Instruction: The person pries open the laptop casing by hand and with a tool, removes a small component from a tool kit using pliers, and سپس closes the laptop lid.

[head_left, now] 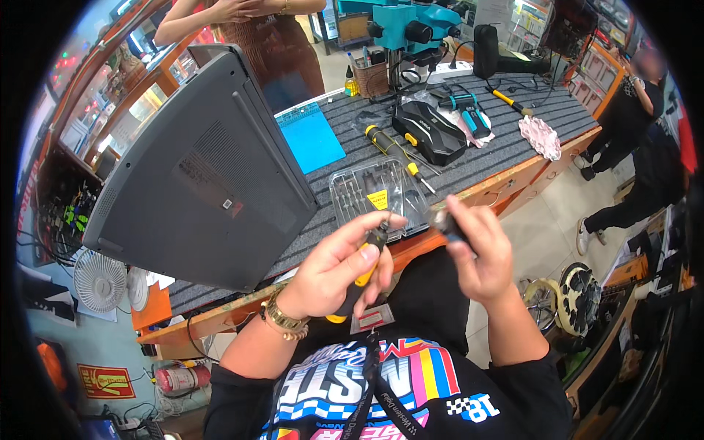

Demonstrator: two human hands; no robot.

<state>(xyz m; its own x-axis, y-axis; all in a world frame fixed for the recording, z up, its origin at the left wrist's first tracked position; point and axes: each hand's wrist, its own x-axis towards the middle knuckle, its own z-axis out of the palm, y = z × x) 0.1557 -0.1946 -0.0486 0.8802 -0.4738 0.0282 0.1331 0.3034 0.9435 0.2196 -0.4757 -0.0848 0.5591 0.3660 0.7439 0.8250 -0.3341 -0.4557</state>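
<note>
- Screwdriver [364,271] in yellow and black, held by the person's left grip [341,268]: the fingers wrap its handle, and its tip points up and away from the body.
- Right grip [485,257]: raised just right of the left one, closed on a small dark object [449,226] that is too blurred to identify. The two held things are apart.
- Clear plastic case [334,189]: open on the near edge of the counter [578,110], just beyond the left grip, with small bits inside.
- Large dark grey laptop [253,172]: tilted up on the left of the counter, its underside facing the person.
- Blue mat [312,139]: flat on the counter, right of the laptop.
- Second yellow-and-black screwdriver [383,141]: lying beyond the case, beside a black box [429,132].
- Farther right: a blue-and-black power tool [469,114], a brush [510,101] with a yellow handle and a crumpled pink cloth [539,138].
- Far side: a teal microscope [418,26] stands near a pen basket [372,79].
</note>
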